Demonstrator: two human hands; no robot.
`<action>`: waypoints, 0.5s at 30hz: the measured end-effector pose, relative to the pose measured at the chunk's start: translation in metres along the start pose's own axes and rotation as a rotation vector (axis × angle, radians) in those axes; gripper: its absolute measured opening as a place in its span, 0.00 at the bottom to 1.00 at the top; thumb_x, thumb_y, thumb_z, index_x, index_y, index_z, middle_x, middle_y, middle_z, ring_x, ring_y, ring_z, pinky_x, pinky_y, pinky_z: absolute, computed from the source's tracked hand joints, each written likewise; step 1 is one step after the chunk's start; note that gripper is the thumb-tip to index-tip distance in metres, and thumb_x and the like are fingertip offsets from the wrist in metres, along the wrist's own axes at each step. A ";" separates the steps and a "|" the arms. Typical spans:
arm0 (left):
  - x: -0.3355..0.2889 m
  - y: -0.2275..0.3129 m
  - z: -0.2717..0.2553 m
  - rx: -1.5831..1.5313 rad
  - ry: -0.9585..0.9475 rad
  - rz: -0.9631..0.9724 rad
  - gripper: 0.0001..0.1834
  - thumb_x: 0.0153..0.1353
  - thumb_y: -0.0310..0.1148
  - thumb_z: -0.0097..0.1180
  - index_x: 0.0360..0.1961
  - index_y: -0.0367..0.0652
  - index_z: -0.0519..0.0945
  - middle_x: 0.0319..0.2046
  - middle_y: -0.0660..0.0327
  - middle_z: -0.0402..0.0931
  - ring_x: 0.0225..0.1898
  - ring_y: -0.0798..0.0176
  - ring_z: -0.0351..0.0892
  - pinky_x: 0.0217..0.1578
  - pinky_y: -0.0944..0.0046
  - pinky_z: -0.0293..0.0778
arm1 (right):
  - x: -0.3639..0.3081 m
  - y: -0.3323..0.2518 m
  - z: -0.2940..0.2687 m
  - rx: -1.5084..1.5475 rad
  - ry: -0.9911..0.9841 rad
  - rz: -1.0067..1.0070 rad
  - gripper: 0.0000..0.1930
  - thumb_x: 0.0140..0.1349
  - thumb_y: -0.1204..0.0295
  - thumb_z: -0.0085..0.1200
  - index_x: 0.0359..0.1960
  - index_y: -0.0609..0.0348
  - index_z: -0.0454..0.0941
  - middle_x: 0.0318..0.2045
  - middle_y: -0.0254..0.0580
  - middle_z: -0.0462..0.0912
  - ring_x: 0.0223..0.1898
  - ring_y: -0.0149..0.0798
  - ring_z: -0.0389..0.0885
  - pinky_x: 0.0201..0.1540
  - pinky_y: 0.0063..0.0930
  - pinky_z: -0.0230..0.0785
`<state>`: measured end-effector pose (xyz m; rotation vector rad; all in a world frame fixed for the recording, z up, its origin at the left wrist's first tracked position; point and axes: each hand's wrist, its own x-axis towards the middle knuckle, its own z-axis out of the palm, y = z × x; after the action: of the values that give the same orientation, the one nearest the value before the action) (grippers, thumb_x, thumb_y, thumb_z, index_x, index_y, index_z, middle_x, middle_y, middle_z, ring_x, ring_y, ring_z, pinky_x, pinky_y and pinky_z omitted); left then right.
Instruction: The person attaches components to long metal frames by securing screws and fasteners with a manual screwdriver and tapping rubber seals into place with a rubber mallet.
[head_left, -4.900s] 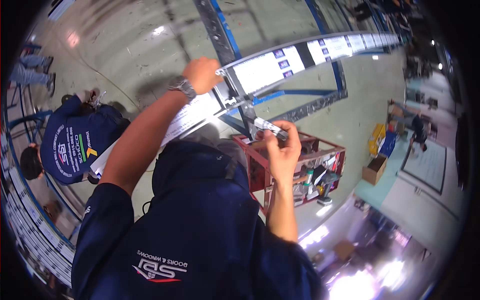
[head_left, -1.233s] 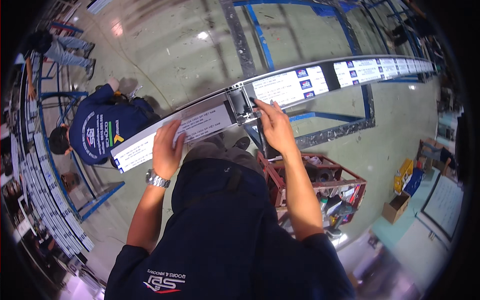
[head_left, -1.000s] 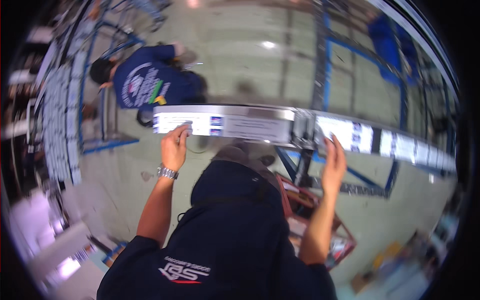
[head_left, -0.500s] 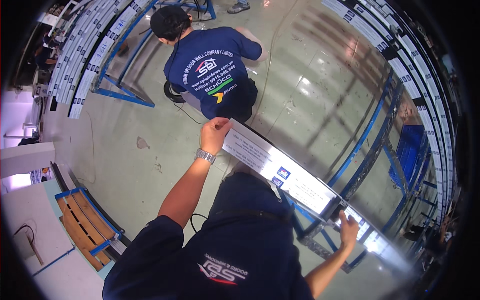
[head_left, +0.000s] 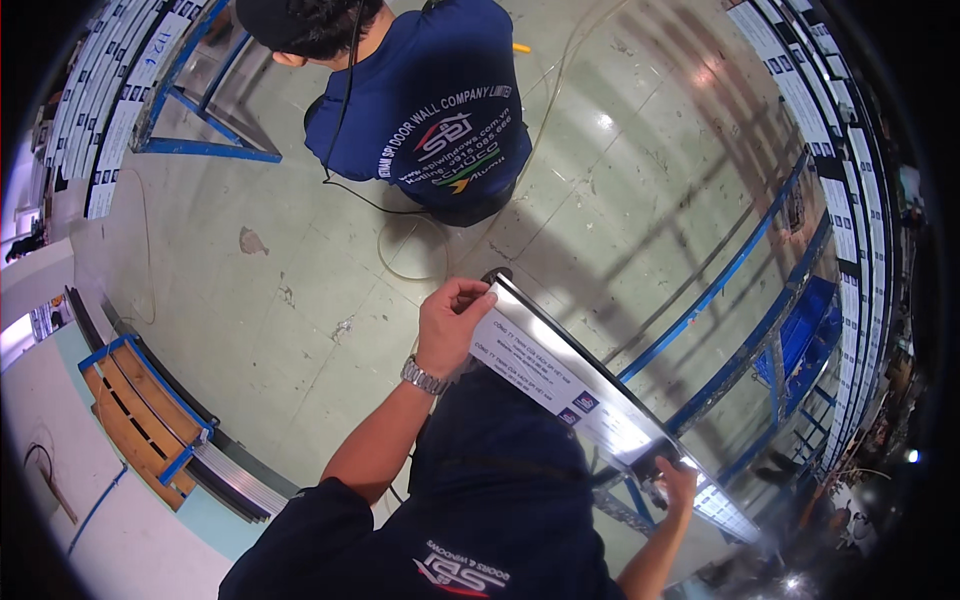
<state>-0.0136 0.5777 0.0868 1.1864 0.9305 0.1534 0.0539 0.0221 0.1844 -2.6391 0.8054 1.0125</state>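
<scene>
A long aluminium profile point(head_left: 560, 372) slants across in front of me, its face covered with white printed protective film. At its far left end, my left hand point(head_left: 450, 325) is closed with thumb and fingers on the corner, a metal watch on the wrist. Farther along to the right, my right hand point(head_left: 676, 485) has its fingers curled on the profile's edge, beside a dark block-like patch point(head_left: 648, 460). The fingers there are partly hidden. Part of a blue rack point(head_left: 625, 512) shows under the profile.
A co-worker in a navy shirt point(head_left: 450, 110) crouches ahead, close beyond the profile's far end. Blue steel racks point(head_left: 720, 265) carry stacked wrapped profiles point(head_left: 850, 200) on the right. More profiles stand at the upper left. A thin hose point(head_left: 385, 255) lies on the floor. A wooden-slatted trolley point(head_left: 150, 415) stands left.
The view has shifted, and the co-worker now appears larger and nearer the top. In the picture, the profile's left end sits lower and to the right. Both hands stay on the profile.
</scene>
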 end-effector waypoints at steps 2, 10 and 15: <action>0.002 -0.006 -0.003 -0.030 0.000 -0.007 0.09 0.67 0.27 0.70 0.46 0.36 0.86 0.36 0.61 0.88 0.36 0.71 0.85 0.41 0.68 0.81 | 0.001 -0.001 0.002 0.048 -0.015 0.027 0.27 0.52 0.53 0.76 0.34 0.73 0.89 0.24 0.46 0.87 0.27 0.38 0.84 0.35 0.36 0.75; 0.005 -0.003 0.000 0.189 0.071 0.282 0.07 0.64 0.23 0.71 0.42 0.34 0.87 0.39 0.56 0.86 0.35 0.66 0.84 0.39 0.68 0.79 | 0.002 0.005 0.014 -0.041 0.129 0.011 0.31 0.52 0.48 0.74 0.39 0.72 0.88 0.27 0.50 0.87 0.29 0.43 0.85 0.38 0.40 0.77; 0.006 -0.007 -0.005 0.197 0.078 0.292 0.07 0.63 0.23 0.71 0.42 0.35 0.88 0.39 0.55 0.86 0.35 0.65 0.84 0.38 0.67 0.79 | -0.068 -0.090 0.021 -0.538 0.404 -0.215 0.26 0.57 0.52 0.76 0.46 0.62 0.88 0.35 0.49 0.87 0.38 0.54 0.86 0.46 0.46 0.78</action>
<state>-0.0155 0.5815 0.0775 1.5055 0.8501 0.3506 0.0500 0.1332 0.2134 -3.3682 0.3198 0.7219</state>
